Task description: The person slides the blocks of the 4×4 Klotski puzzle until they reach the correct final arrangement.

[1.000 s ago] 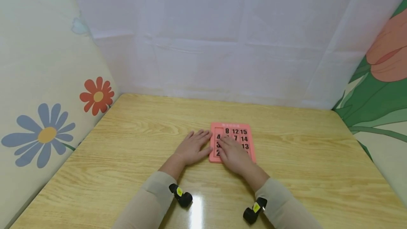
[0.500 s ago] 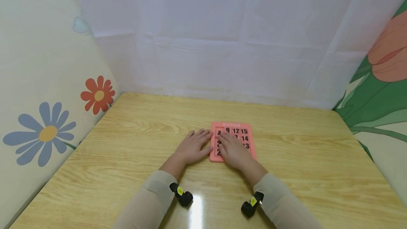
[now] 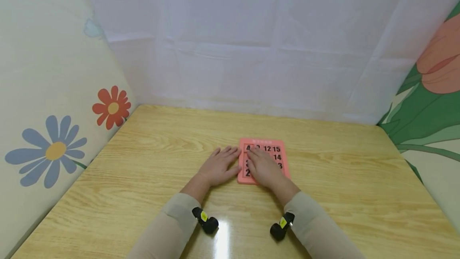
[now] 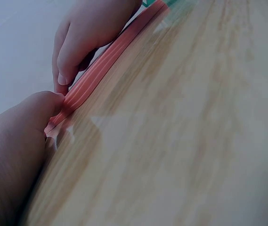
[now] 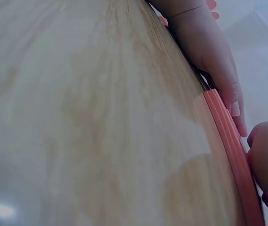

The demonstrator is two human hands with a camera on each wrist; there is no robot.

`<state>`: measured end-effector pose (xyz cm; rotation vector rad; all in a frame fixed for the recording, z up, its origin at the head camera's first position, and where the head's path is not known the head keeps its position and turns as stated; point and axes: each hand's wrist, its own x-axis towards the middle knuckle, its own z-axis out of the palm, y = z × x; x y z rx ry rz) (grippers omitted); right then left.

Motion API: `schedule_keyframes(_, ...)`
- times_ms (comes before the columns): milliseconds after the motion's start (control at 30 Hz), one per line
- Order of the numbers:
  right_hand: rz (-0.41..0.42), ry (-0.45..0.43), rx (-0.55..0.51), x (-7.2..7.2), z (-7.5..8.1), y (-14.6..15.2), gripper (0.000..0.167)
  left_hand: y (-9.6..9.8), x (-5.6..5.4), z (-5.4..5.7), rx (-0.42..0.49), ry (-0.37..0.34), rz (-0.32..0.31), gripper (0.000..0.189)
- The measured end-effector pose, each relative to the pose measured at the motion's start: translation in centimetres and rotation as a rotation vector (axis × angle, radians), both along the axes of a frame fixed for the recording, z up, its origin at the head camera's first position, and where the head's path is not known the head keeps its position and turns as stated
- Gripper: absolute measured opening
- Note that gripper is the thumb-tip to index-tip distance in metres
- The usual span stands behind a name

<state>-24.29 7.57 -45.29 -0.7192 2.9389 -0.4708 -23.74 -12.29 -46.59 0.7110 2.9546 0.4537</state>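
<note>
In the head view, a flat square puzzle board of pink plastic with black-numbered tiles (image 3: 267, 141) lies on a glossy table of pale yellow wood grain (image 3: 161, 151). The left hand (image 3: 217, 168) lies open and flat on the table at the board's left side, fingers stretched out, thumb and fingertips against its edge; it grips nothing, and this placing likely braces the board against sliding. The right hand (image 3: 266, 169) lies over the board's middle and near part, fingers extended together, fingertips on the left columns near the tile marked 4 (image 3: 248, 148); that reach suits light pressing on tiles. The palm hides several tiles, so which one the fingertips press cannot be told.

In the left wrist view, the left thumb meets the board's near edge at its left end, probably as a stop, while the right hand's fingers point down onto the top.

In the right wrist view, the board's side lies low on the table, with the left thumb beside its far end; the right hand shows only partly above the board.
</note>
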Motion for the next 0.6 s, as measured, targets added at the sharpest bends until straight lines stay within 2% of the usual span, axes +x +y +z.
schedule_keyframes(267,-0.015,-0.014,0.007,-0.24,0.13,-0.09,0.051,0.03,0.0,0.12,-0.01,0.001,0.002,0.066)
schedule_keyframes(600,-0.013,0.002,-0.051,0.02,-0.14,0.17,0.05,-0.04,0.07,0.16,-0.01,-0.002,0.003,0.066)
